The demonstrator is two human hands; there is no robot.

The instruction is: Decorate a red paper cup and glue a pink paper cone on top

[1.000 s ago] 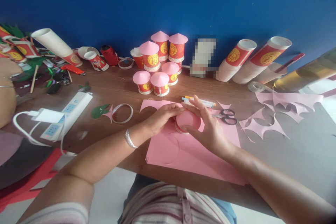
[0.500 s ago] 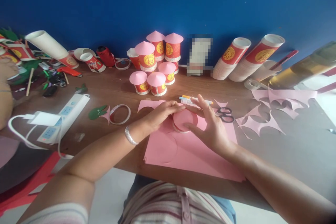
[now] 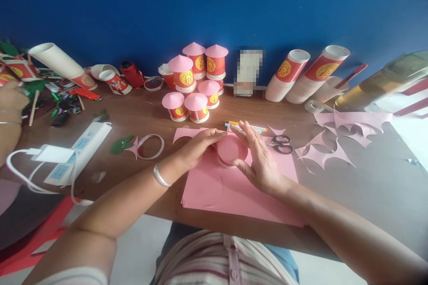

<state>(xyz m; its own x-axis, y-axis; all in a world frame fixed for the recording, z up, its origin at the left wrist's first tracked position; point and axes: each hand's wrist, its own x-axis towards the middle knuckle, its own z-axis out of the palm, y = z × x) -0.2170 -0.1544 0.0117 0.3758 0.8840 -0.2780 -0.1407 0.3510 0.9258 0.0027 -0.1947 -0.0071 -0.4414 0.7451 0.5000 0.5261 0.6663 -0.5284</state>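
Note:
Between my two hands stands a short paper cup (image 3: 223, 162), topped by a flat pink paper disc (image 3: 233, 149). My left hand (image 3: 200, 144), a silver bangle on its wrist, curls against the cup's left side; its thumb is hidden. From the right, my right hand (image 3: 259, 160) wraps the cup, fingers long at the far side and thumb at the disc's near edge. Beneath lies a stack of pink paper sheets (image 3: 240, 198) with a circle outlined on it. Black-handled scissors (image 3: 283, 143) rest just right of my right hand, and pens (image 3: 261, 129) lie behind it.
Behind stand several red cups with pink cone tops (image 3: 181, 72). Stacked paper cups (image 3: 290, 73) lean right of them. Pink offcuts (image 3: 329, 153) and a tape roll (image 3: 314, 106) lie right. A power strip (image 3: 82, 149) and another person's hand (image 3: 11, 102) are left.
My right fingers have drawn closer together and come down around the cup, its thumb moving to the disc's edge. My left hand keeps its place. The whole view has shifted slightly.

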